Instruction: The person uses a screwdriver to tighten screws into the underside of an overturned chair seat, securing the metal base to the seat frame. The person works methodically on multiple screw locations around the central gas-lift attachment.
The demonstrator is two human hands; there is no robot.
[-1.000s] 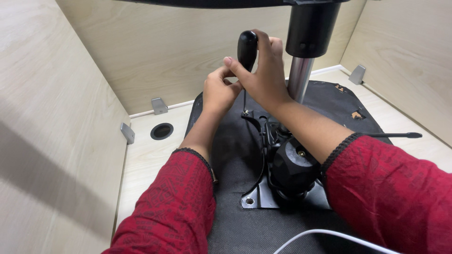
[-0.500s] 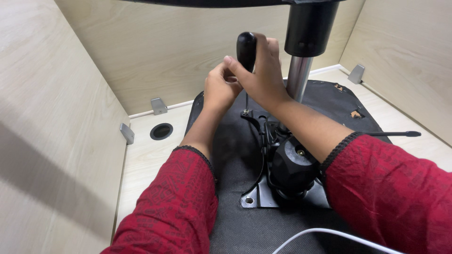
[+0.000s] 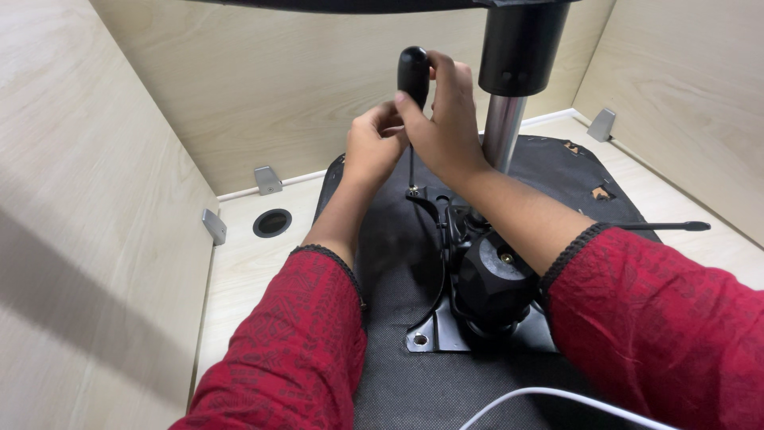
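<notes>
Pale wooden walls enclose the light surface (image 3: pixel 255 263). Both hands meet over a black-handled screwdriver (image 3: pixel 413 76) standing upright: the right hand (image 3: pixel 446 119) curls closed round its handle, the left hand (image 3: pixel 374 147) pinches the thin shaft, apparently steadying the tip on a small screw (image 3: pixel 413 191) in the black metal chair mechanism (image 3: pixel 477 279). Beside them rises a chrome column (image 3: pixel 503 139) above the black fabric seat underside (image 3: pixel 382 263).

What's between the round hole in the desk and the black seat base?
Head view: nothing but bare pale desk lies between the round hole and the black seat base.
</notes>
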